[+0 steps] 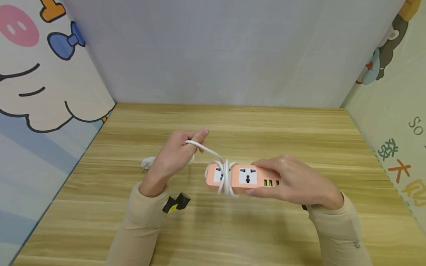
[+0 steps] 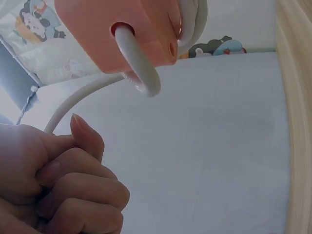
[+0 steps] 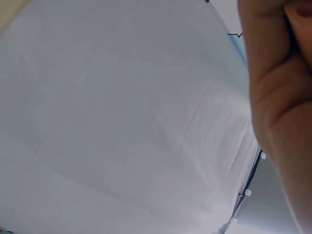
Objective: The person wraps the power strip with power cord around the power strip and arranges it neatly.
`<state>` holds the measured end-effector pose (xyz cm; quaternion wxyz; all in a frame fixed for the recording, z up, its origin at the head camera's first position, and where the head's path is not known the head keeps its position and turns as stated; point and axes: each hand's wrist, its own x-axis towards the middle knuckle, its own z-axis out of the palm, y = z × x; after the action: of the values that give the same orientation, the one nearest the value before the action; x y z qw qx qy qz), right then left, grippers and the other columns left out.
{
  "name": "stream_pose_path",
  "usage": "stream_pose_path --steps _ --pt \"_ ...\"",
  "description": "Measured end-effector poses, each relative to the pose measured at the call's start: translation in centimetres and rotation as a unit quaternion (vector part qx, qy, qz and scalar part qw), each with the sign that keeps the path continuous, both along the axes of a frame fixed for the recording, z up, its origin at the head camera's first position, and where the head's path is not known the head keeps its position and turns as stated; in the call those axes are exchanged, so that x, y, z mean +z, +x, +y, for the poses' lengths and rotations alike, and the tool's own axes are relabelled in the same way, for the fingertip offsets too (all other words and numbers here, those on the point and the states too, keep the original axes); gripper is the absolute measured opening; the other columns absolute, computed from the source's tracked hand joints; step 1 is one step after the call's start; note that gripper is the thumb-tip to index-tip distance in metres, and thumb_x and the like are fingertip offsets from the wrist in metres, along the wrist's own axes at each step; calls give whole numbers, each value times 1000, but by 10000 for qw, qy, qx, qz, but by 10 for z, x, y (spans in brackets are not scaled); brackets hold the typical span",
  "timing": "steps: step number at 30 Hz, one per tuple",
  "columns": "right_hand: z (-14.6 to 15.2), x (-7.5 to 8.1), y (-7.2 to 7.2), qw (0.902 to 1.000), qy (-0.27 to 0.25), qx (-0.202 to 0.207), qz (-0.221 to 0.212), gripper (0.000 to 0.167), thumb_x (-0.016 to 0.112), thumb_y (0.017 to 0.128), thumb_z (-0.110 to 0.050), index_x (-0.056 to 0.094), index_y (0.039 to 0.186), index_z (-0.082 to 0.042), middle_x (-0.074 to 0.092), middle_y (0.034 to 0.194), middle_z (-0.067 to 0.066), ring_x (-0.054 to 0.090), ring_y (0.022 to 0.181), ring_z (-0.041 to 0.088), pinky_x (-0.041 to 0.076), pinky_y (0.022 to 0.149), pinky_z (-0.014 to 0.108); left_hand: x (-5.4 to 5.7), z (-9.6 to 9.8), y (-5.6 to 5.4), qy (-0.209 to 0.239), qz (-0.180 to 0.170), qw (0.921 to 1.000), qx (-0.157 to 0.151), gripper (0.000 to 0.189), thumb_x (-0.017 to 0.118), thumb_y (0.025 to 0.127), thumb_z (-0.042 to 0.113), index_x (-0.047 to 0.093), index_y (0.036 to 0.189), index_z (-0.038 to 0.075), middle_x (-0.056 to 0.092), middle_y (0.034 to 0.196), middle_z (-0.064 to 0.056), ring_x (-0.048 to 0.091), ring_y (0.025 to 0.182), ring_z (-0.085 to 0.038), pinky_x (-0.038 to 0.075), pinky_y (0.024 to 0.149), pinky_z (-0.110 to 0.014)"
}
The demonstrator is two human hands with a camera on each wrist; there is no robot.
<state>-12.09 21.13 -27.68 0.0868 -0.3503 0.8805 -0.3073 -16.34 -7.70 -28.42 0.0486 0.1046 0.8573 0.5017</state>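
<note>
A salmon-pink power strip (image 1: 235, 181) with white sockets and green USB ports is held above the table by my right hand (image 1: 293, 181), thumb and fingers on opposite long sides of its right end. White cord (image 1: 227, 179) is wound several times around the strip's left part. From the windings a length runs up to my left hand (image 1: 179, 149), whose curled fingers grip it. In the left wrist view the cord leaves a hole in the end of the strip (image 2: 97, 29). The right wrist view catches only part of my right hand (image 3: 278, 92).
A white plug (image 1: 148, 162) shows behind my left wrist, low over the wooden table (image 1: 233, 125). Black wrist camera gear (image 1: 176, 203) sits at my left cuff. A pale cloth wall (image 1: 233, 55) stands behind, with printed panels on both sides.
</note>
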Motion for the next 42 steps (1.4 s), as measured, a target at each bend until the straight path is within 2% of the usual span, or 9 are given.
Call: stream_pose_path --steps 8,9,13,15,21,25,30,36,42 --pt "2 -2 -4 9995 82 -260 139 24 76 89 -47 64 93 -26 54 67 -16 48 57 1 44 55 21 7 1 9 -16 190 9995 -271 44 52 107 32 68 72 10 35 58 1 28 52 -17 25 49 -25" --pt "2 -2 -4 9994 92 -268 174 24 76 89 -47 63 91 -27 53 67 -16 48 57 1 44 55 21 7 2 10 -59 239 9992 -326 43 53 107 30 67 72 10 45 61 0 29 53 -17 25 49 -25" --pt "3 -2 -6 9991 124 -306 265 25 74 91 -46 60 87 -26 51 67 -15 46 57 1 43 56 21 11 4 14 -332 259 9982 -427 42 51 108 29 67 72 13 44 61 -1 27 52 -15 24 48 -24" --pt "4 -2 -6 9987 119 -395 298 24 74 91 -45 60 88 -26 51 67 -14 47 57 2 43 56 21 13 5 17 -389 266 9977 -489 39 51 107 23 68 73 13 61 73 -1 25 49 -13 22 46 -24" --pt "8 1 -6 9972 144 -637 365 23 74 91 -45 61 90 -26 53 67 -13 47 58 3 43 57 22 17 8 23 -430 374 9953 -788 35 48 105 13 68 76 12 52 68 -2 21 44 -10 21 44 -22" --pt "8 1 -6 9962 103 -805 318 23 73 92 -46 63 92 -25 55 68 -12 49 58 4 44 56 23 18 9 28 -389 445 9940 -919 36 50 107 19 66 74 15 33 54 4 22 45 -11 22 46 -23" --pt "7 1 -6 9937 114 -1073 309 25 72 93 -48 65 94 -23 56 66 -11 49 55 5 44 55 23 19 13 36 -224 416 9928 -1097 33 55 106 29 66 78 16 30 53 5 24 46 -10 23 46 -22" --pt "6 0 -6 9917 120 -1207 423 27 70 93 -49 64 93 -23 55 64 -10 48 53 5 43 53 23 20 18 44 -329 991 9811 -1630 28 56 106 29 62 81 17 35 60 7 30 52 -5 31 52 -22" --pt "4 -1 -7 9876 -88 -1385 740 26 73 93 -44 64 89 -20 50 60 -8 44 50 6 40 49 24 19 18 50 -427 1298 9659 -2199 32 41 111 25 67 96 18 34 60 9 31 54 -4 37 55 -24"
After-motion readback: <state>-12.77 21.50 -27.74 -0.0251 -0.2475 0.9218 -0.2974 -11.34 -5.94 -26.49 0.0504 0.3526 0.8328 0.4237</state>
